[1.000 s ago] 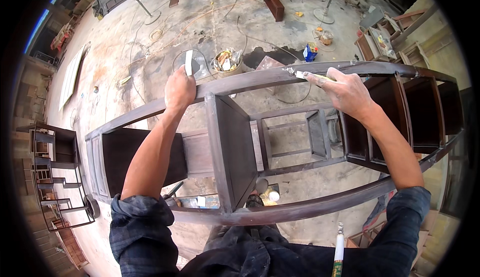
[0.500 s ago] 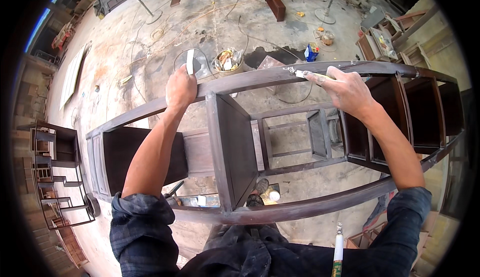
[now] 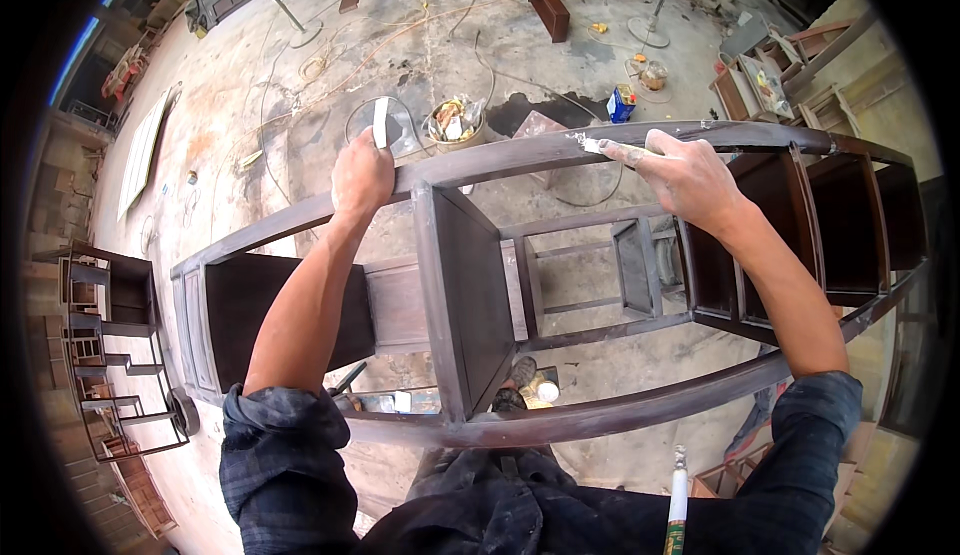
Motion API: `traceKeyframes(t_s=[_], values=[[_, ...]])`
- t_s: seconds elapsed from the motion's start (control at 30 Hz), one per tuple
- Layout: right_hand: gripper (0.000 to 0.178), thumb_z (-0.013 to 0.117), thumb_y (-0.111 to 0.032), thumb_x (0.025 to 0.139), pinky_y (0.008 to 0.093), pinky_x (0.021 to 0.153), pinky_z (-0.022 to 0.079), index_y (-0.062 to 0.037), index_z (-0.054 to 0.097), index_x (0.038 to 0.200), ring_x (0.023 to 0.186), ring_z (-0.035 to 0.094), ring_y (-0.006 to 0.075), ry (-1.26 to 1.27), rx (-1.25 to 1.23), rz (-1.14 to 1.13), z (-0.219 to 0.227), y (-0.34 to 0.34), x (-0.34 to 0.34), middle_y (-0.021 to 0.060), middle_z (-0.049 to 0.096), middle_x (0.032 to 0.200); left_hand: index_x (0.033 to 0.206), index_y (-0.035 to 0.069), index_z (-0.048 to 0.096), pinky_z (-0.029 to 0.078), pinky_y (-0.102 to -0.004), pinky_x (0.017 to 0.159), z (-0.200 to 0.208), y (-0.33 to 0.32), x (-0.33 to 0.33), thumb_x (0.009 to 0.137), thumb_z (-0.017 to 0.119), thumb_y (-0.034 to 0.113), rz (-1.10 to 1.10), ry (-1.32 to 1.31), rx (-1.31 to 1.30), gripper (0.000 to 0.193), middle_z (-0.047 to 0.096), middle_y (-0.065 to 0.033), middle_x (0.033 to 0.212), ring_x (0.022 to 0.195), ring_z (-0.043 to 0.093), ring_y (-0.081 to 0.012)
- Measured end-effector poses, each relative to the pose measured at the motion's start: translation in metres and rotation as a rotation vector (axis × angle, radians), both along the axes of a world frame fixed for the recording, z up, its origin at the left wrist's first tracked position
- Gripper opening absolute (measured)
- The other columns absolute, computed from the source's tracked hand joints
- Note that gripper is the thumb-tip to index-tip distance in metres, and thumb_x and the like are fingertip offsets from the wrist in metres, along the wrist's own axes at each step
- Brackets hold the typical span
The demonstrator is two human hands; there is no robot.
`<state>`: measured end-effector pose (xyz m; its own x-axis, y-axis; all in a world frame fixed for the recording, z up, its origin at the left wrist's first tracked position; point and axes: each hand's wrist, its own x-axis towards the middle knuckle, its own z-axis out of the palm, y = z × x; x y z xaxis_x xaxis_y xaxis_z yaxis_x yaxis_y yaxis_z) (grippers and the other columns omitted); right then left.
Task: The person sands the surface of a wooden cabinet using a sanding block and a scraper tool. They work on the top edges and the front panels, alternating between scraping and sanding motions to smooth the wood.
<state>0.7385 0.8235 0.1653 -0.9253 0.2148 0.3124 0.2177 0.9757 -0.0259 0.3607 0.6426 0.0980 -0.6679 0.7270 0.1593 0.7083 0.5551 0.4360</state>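
Observation:
A long dark wooden furniture frame (image 3: 448,295) spans the view in front of me. My left hand (image 3: 363,177) is closed around a flat white strip (image 3: 381,120) that sticks up above the fist. The fist rests at the far rail, left of the upright panel. My right hand (image 3: 690,183) grips a small scraper (image 3: 592,146), its whitish tip against the far rail, forefinger stretched along it. White filler smears (image 3: 576,138) lie on the rail at that tip. Most of the scraper is hidden by the fingers.
Beyond the frame stand a bucket of rubbish (image 3: 456,122) and a blue can (image 3: 621,104). Hoses and cables cross the stained concrete floor (image 3: 340,65). A dark shelf unit (image 3: 125,345) stands at left. A lit cigarette (image 3: 678,500) juts in from the lower edge.
The scraper tip in my right hand has shifted slightly left along the far rail, and less of the tool shows. My left hand stays in place.

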Motion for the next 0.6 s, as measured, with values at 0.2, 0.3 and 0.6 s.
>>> traceKeyframes(t_s=[0.2, 0.3, 0.6], values=[[0.056, 0.061, -0.002, 0.085, 0.0409, 0.051, 0.046, -0.0283, 0.067, 0.135, 0.056, 0.054, 0.0296, -0.054, 0.023, -0.042, 0.008, 0.004, 0.009, 0.0085, 0.050, 0.071, 0.111, 0.011, 0.071, 0.052, -0.0555, 0.087, 0.005, -0.001, 0.004, 0.092, 0.052, 0.016, 0.023, -0.010, -0.015, 0.027, 0.071, -0.0258, 0.100, 0.097, 0.067, -0.0467], [0.055, 0.062, -0.003, 0.086, 0.0400, 0.051, 0.046, -0.0281, 0.068, 0.134, 0.056, 0.055, 0.0294, -0.040, 0.021, -0.011, 0.008, 0.000, 0.002, 0.0088, 0.050, 0.071, 0.110, 0.010, 0.071, 0.052, -0.0556, 0.086, 0.001, -0.001, -0.001, 0.092, 0.052, 0.016, 0.005, 0.010, -0.024, 0.027, 0.071, -0.0261, 0.099, 0.097, 0.067, -0.0469], [0.058, 0.064, -0.005, 0.084, 0.0402, 0.051, 0.048, -0.0288, 0.065, 0.137, 0.057, 0.056, 0.0286, -0.064, 0.054, -0.026, 0.008, 0.005, 0.011, 0.0080, 0.052, 0.074, 0.112, 0.011, 0.071, 0.052, -0.0553, 0.087, 0.001, 0.000, 0.001, 0.092, 0.052, 0.016, 0.007, 0.013, -0.029, 0.029, 0.071, -0.0258, 0.098, 0.096, 0.067, -0.0460]])
